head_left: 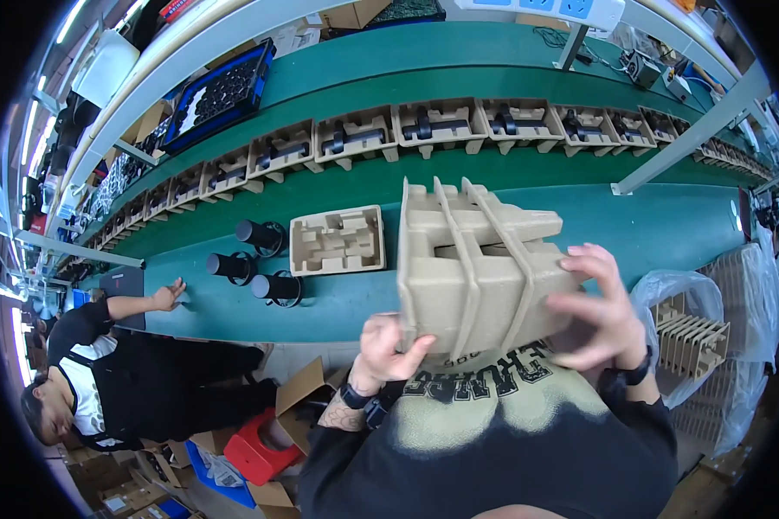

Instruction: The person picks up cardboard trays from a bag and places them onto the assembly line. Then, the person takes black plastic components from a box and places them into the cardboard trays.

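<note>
A small stack of nested beige moulded-pulp trays (493, 290) is held up in front of my chest, tipped on its side. My left hand (388, 348) grips the stack's lower left edge, thumb on the near face. My right hand (604, 311) is at the stack's right end with fingers spread and slightly blurred; whether it presses on the pulp I cannot tell. Beyond the stack to the left, a single pulp tray (297, 246) lies on the green bench with its moulded hollows up. Three black cylindrical parts with round flanges (275, 287) stand left of that tray.
A row of pulp trays holding black parts (350, 134) runs along the green conveyor (528, 169). Plastic bags with stacked trays (691, 333) stand at right. At left, a co-worker (86, 372) rests a hand on the bench. A blue crate (262, 73) sits behind; metal posts (688, 134) rise from the bench.
</note>
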`<act>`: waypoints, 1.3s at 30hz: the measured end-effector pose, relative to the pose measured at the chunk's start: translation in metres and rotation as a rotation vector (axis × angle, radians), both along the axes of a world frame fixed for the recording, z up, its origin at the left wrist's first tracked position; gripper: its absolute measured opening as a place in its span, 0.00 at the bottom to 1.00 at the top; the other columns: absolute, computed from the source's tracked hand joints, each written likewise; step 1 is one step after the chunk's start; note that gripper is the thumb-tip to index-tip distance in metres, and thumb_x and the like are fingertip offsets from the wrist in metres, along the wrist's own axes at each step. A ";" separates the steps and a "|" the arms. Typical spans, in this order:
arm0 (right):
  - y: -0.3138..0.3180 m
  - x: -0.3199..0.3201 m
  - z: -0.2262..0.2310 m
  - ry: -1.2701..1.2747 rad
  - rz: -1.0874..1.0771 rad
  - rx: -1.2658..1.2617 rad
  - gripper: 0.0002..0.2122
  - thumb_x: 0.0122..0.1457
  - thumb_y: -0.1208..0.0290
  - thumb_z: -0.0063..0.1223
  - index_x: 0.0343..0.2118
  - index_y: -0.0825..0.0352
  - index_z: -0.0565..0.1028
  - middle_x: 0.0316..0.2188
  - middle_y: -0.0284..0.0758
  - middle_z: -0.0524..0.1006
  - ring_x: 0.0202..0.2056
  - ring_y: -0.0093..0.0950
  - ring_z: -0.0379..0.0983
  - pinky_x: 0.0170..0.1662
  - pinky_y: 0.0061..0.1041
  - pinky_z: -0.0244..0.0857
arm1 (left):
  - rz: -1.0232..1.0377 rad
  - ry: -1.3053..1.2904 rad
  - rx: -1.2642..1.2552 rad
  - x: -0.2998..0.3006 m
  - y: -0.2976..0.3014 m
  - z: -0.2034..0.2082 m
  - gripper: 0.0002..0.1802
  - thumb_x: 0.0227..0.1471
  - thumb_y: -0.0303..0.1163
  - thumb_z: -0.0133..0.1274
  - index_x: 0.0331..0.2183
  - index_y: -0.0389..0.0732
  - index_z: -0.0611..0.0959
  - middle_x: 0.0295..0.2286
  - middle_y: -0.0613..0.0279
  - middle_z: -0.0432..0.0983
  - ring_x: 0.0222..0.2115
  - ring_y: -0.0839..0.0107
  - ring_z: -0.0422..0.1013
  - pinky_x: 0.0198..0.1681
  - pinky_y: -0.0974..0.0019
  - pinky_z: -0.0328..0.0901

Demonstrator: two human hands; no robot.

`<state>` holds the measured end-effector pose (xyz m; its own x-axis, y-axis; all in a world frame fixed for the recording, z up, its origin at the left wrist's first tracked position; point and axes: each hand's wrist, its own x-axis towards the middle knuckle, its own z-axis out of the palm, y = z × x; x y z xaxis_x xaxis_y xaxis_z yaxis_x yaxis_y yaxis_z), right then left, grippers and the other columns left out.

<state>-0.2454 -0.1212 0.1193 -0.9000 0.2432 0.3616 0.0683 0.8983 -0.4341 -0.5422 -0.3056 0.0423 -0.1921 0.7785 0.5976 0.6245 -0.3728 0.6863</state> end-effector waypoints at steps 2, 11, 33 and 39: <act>0.014 0.000 0.000 -0.042 0.030 -0.274 0.36 0.38 0.42 0.62 0.49 0.60 0.72 0.56 0.43 0.61 0.58 0.40 0.56 0.57 0.48 0.53 | -0.249 0.256 0.081 -0.006 0.008 -0.017 0.10 0.39 0.28 0.61 0.27 0.37 0.78 0.21 0.62 0.74 0.18 0.66 0.72 0.24 0.67 0.68; 0.139 -0.054 -0.038 -0.079 0.023 -0.834 0.55 0.33 0.39 0.64 0.63 0.64 0.52 0.63 0.38 0.53 0.64 0.33 0.45 0.64 0.36 0.38 | -0.694 0.756 0.460 -0.008 0.037 0.004 0.07 0.42 0.25 0.52 0.30 0.38 0.78 0.29 0.60 0.76 0.30 0.71 0.74 0.37 0.68 0.69; 0.013 -0.079 0.029 -0.387 -0.019 0.266 0.48 0.32 0.56 0.68 0.62 0.54 0.56 0.55 0.55 0.57 0.54 0.50 0.58 0.53 0.42 0.56 | -0.358 -0.844 -0.752 0.009 0.088 0.063 0.19 0.54 0.33 0.53 0.45 0.32 0.75 0.38 0.56 0.76 0.38 0.71 0.73 0.42 0.67 0.69; -0.015 -0.054 0.023 -0.354 -0.035 0.371 0.41 0.36 0.59 0.66 0.59 0.55 0.62 0.53 0.55 0.59 0.53 0.48 0.60 0.51 0.41 0.57 | -0.360 -0.850 -0.663 0.006 0.040 0.048 0.19 0.54 0.33 0.53 0.46 0.32 0.75 0.37 0.59 0.77 0.35 0.73 0.74 0.40 0.68 0.69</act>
